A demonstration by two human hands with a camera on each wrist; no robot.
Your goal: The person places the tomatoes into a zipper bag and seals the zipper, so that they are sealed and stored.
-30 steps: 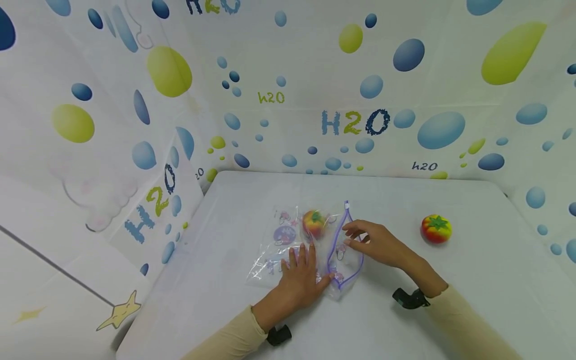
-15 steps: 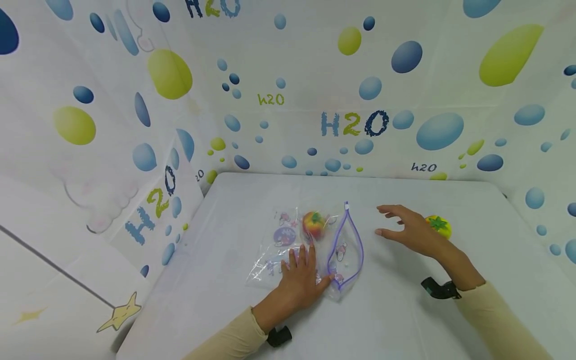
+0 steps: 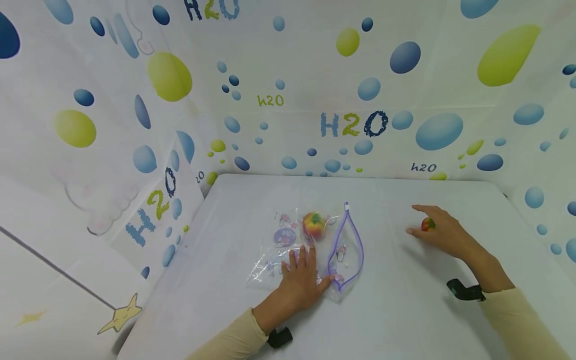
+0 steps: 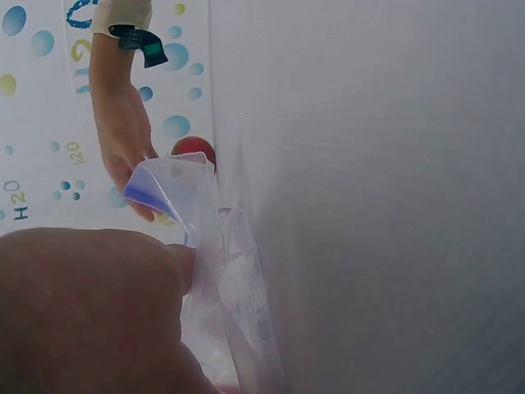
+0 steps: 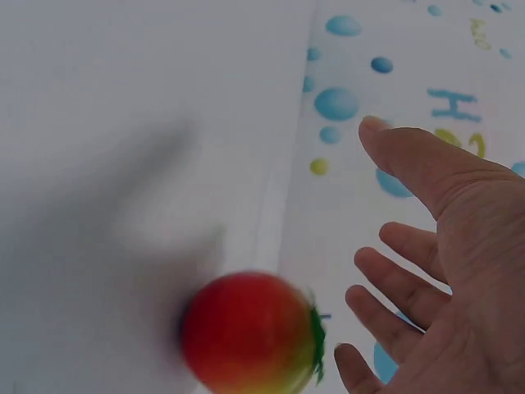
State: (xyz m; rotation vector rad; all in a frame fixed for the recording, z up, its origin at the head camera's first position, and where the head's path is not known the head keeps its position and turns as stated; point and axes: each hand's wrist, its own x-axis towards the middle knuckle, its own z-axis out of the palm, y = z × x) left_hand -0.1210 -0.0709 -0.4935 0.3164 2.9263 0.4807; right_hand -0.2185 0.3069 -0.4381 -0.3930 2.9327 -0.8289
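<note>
My left hand (image 3: 299,282) rests with its fingers spread on a clear plastic zip bag (image 3: 265,272) with printed pictures. The bag's purple-edged mouth (image 3: 361,252) gapes to the right, and the thumb touches it near its lower end. Inside the bag lies a red and yellow round fruit (image 3: 313,226) with a green top. My right hand (image 3: 450,237) is above the table, fingers and thumb apart, over a red and yellow tomato (image 3: 428,224), partly hiding it. In the right wrist view the tomato (image 5: 246,332) has a green leafy top and stands apart from the fingers.
A white-covered table (image 3: 387,320) carries these things. Behind it and to the left hangs a white cloth (image 3: 306,60) printed with blue and green dots and H2O lettering. Each wrist wears a black camera, the right one (image 3: 463,291) jutting below the sleeve.
My right hand has moved from the bag's mouth rightward to the tomato, its fingers spreading. My left hand has stayed on the bag, which has not moved.
</note>
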